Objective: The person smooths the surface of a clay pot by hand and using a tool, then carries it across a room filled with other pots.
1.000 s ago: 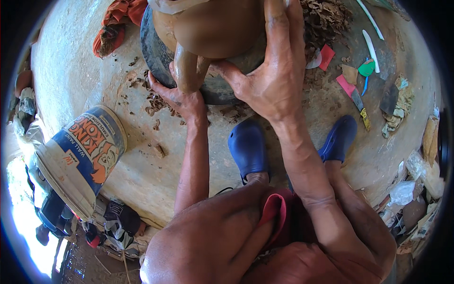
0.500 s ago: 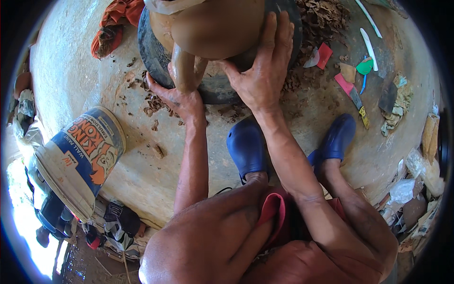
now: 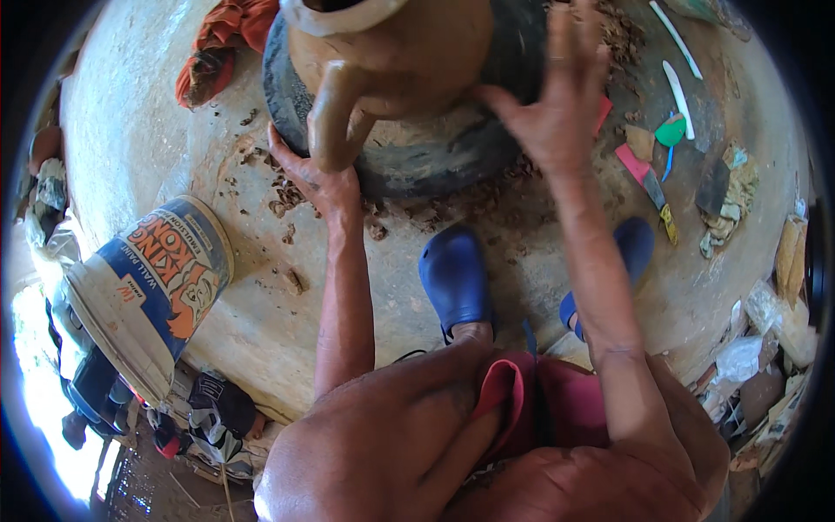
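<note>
The right hand (image 3: pixel 557 113) spreads beside the clay pot (image 3: pixel 426 52); the left hand (image 3: pixel 323 181) is at the dark wheel's (image 3: pixel 435 165) near-left edge, grip impossible to tell. The pot stands far, long axis upright, looped handle (image 3: pixel 333 130) pointing near-left.

passage: floor (image 3: pixel 270 339) beside bucket (image 3: pixel 156 291) | obstacle: clay handle (image 3: pixel 330 126) above dark disc (image 3: pixel 435 165)

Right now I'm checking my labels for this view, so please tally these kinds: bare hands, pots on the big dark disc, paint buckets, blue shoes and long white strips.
Hands: 2
Pot on the disc: 1
Bucket: 1
Blue shoes: 2
White strips: 2
Total: 8
</note>
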The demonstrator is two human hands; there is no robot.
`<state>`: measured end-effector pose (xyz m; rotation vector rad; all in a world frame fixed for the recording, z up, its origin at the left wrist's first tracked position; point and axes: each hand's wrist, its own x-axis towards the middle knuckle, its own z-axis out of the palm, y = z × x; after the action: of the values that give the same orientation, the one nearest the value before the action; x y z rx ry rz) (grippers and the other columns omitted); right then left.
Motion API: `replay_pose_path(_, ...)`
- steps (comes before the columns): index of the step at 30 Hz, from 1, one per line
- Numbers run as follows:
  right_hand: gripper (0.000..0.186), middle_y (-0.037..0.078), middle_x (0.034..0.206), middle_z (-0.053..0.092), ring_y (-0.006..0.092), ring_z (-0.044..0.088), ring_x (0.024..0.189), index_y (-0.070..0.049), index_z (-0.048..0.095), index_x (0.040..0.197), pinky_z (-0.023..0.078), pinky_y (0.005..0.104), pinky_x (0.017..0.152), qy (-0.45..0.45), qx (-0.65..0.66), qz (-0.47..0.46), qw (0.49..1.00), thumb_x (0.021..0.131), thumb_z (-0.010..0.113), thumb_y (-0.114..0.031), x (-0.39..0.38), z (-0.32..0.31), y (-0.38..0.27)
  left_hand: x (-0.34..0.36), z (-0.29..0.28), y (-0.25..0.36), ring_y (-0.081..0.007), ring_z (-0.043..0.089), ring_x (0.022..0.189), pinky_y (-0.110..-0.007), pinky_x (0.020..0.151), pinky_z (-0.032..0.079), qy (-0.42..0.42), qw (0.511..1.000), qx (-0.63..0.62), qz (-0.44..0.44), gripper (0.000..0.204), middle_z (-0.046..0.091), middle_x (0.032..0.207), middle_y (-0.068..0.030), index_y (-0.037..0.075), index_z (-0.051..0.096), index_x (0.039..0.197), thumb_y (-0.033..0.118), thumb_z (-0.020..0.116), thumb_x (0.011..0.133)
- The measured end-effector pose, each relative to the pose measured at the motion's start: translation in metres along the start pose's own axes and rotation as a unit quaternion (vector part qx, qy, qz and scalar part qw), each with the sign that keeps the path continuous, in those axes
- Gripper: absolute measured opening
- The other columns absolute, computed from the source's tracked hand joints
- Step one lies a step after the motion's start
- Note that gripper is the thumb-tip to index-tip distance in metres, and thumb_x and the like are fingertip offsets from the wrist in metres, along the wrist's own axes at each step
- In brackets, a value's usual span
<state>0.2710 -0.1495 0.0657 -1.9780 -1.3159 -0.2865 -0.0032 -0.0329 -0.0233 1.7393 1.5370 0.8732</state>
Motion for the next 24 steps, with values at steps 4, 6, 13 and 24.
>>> replay_pose_path(4,0.025,0.010,0.121,0.076,0.0323,0.069,0.120,-0.004,0.081,0.108,0.053,0.0454,0.103,0.063,-0.049,-0.040,0.996,0.086,0.088,-0.014,-0.002,-0.031,0.057,0.005,0.001,0.003,-0.0334,0.054,0.133,-0.043,0.117,0.038,0.011,0.999,-0.023,-0.043,0.076,0.056,0.144,-0.0259,-0.008,0.041,0.154,0.030,0.079,0.100)
replay_pose_path(6,0.024,0.009,0.116,0.076,0.0322,0.070,0.117,-0.003,0.081,0.103,0.054,0.0446,0.102,0.070,0.011,0.042,0.997,0.084,0.089,-0.014,-0.013,-0.034,0.020,0.003,0.002,0.005,-0.0325,0.056,0.130,-0.042,0.116,0.040,0.028,0.999,-0.036,-0.024,0.075,0.057,0.143,-0.0255,-0.007,0.042,0.153,0.034,0.077,0.102)
replay_pose_path(13,0.105,0.022,0.158,0.045,0.0465,0.043,0.145,-0.011,0.054,0.151,0.041,0.0588,0.115,0.022,0.138,0.055,0.989,0.063,0.101,-0.044,-0.025,0.008,-0.060,0.000,0.004,0.008,-0.0314,0.055,0.131,-0.042,0.116,0.040,0.027,0.998,-0.043,-0.031,0.078,0.057,0.143,-0.0245,-0.007,0.039,0.155,0.037,0.076,0.102)
replay_pose_path(24,0.113,0.019,0.164,0.044,0.0451,0.043,0.150,-0.011,0.046,0.158,0.041,0.0633,0.115,-0.002,-0.051,-0.029,0.998,0.068,0.095,-0.059,-0.018,0.016,-0.011,0.018,-0.007,-0.009,-0.0349,0.052,0.139,-0.043,0.120,0.037,-0.018,1.000,0.010,-0.005,0.085,0.053,0.147,-0.0268,-0.009,0.036,0.157,0.028,0.082,0.094)
